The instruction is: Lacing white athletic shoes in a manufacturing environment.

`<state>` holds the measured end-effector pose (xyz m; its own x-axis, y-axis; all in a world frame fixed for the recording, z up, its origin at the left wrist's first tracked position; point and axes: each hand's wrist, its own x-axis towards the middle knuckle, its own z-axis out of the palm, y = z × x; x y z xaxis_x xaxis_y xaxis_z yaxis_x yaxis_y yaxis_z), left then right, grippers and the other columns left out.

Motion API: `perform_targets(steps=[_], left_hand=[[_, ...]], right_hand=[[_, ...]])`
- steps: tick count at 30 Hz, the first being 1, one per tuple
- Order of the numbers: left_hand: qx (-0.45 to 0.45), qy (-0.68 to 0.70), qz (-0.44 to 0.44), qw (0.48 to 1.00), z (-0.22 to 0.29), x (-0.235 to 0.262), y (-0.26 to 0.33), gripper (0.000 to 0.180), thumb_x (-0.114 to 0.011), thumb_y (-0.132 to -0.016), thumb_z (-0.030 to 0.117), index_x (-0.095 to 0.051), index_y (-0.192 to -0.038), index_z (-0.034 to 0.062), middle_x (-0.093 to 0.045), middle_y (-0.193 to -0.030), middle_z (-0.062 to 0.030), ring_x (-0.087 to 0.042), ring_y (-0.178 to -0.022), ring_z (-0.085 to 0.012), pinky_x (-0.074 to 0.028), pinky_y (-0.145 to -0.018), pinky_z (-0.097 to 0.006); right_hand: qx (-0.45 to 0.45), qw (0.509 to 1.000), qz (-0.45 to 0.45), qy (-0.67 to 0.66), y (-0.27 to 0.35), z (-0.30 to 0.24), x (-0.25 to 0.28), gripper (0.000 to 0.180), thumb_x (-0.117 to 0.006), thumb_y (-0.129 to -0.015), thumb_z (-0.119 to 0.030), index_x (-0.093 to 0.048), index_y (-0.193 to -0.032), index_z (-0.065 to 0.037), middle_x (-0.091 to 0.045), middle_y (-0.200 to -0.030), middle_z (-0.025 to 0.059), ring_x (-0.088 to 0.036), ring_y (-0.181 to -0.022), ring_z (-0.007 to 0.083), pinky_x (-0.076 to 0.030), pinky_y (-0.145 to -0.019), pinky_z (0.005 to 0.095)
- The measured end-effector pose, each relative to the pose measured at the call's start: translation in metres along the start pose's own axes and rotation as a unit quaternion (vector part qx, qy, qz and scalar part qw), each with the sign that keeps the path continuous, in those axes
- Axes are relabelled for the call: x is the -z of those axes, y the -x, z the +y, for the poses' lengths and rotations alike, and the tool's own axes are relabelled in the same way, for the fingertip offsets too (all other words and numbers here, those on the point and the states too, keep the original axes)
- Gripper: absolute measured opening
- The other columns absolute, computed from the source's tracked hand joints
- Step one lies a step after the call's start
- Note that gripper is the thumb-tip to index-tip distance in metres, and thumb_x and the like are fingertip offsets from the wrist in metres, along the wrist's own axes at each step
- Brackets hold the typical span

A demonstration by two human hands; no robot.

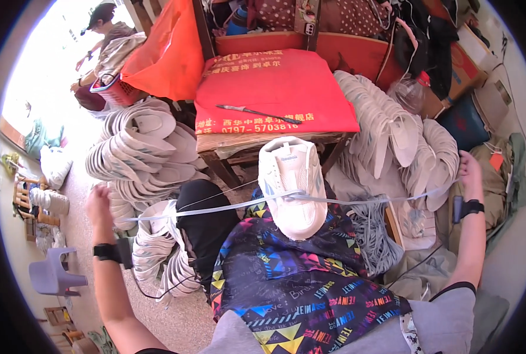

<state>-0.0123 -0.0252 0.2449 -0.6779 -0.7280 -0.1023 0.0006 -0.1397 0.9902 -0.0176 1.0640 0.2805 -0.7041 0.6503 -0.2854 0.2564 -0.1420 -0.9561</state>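
Note:
A white sneaker [292,221] rests at my lap, its toe pointing toward me and its tongue to the far side. A pale grey shoelace [233,206] crosses its lower eyelets and stretches taut far out to both sides. My right hand [469,170], raised at the right, has its fingers closed on one end of the lace. Out at the left, my left hand [99,203] is closed with its fingers curled by the other end; the exact grip is small and partly hidden. The upper eyelets have no lace through them.
A wooden stool with a red cloth [263,88] stands ahead, a thin pointed tool [257,112] lying on it. Stacked white shoe uppers [133,141] rise at the left, more shoe uppers [381,124] at the right. A bundle of grey laces [375,236] hangs beside my right knee.

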Motion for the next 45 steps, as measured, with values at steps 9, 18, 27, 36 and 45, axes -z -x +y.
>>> perform_targets(steps=[9,18,27,36,45], left_hand=[[0.015,-0.132,-0.413,0.901,0.017,-0.226,0.255,0.022,-0.05,-0.1,0.022,-0.058,-0.103,0.0012,-0.065,-0.079,-0.0073,-0.053,-0.046,-0.0087,-0.042,-0.043,-0.02],[0.006,-0.229,-0.471,0.852,-0.064,-0.253,0.286,0.017,-0.057,-0.095,0.016,-0.062,-0.093,-0.0005,-0.062,-0.072,-0.0064,-0.059,-0.058,-0.012,-0.046,-0.055,-0.027],[-0.089,-0.25,-0.47,0.842,-0.071,-0.244,0.292,0.026,-0.059,-0.094,0.023,-0.066,-0.084,-0.0004,-0.062,-0.066,-0.0074,-0.057,-0.06,-0.0122,-0.046,-0.057,-0.03],[0.085,-0.167,-0.501,0.845,-0.072,-0.25,0.291,0.026,-0.057,-0.094,0.018,-0.064,-0.078,-0.0007,-0.06,-0.066,0.001,-0.051,-0.055,-0.0055,-0.04,-0.05,-0.023],[-0.239,-0.399,-0.52,0.716,-0.035,-0.266,0.288,0.02,-0.06,-0.089,0.02,-0.061,-0.078,0.003,-0.063,-0.07,-0.015,-0.063,-0.064,-0.031,-0.049,-0.058,-0.039]], right_hand=[[0.045,0.883,-0.451,0.123,0.248,0.062,-0.307,0.03,-0.057,-0.09,-0.014,-0.061,-0.118,-0.003,-0.069,-0.091,0.0054,-0.06,-0.073,0.0088,-0.046,-0.063,0.0223],[0.106,0.832,-0.507,0.199,0.289,0.089,-0.345,0.01,-0.058,-0.089,-0.011,-0.059,-0.09,-0.001,-0.064,-0.068,0.0056,-0.062,-0.06,0.0114,-0.048,-0.055,0.0274],[0.291,0.771,-0.435,0.363,0.296,0.075,-0.353,0.01,-0.06,-0.081,-0.012,-0.059,-0.08,-0.002,-0.062,-0.062,0.0094,-0.065,-0.06,0.0204,-0.048,-0.054,0.0338],[0.565,0.546,-0.417,0.457,0.313,0.073,-0.365,0.025,-0.058,-0.079,-0.008,-0.048,-0.101,0.001,-0.06,-0.065,0.0158,-0.063,-0.063,0.0357,-0.049,-0.054,0.0451],[0.423,0.517,-0.475,0.572,0.306,0.053,-0.365,0.031,-0.058,-0.079,-0.009,-0.047,-0.107,-0.001,-0.061,-0.071,0.0163,-0.063,-0.07,0.0364,-0.05,-0.059,0.045]])
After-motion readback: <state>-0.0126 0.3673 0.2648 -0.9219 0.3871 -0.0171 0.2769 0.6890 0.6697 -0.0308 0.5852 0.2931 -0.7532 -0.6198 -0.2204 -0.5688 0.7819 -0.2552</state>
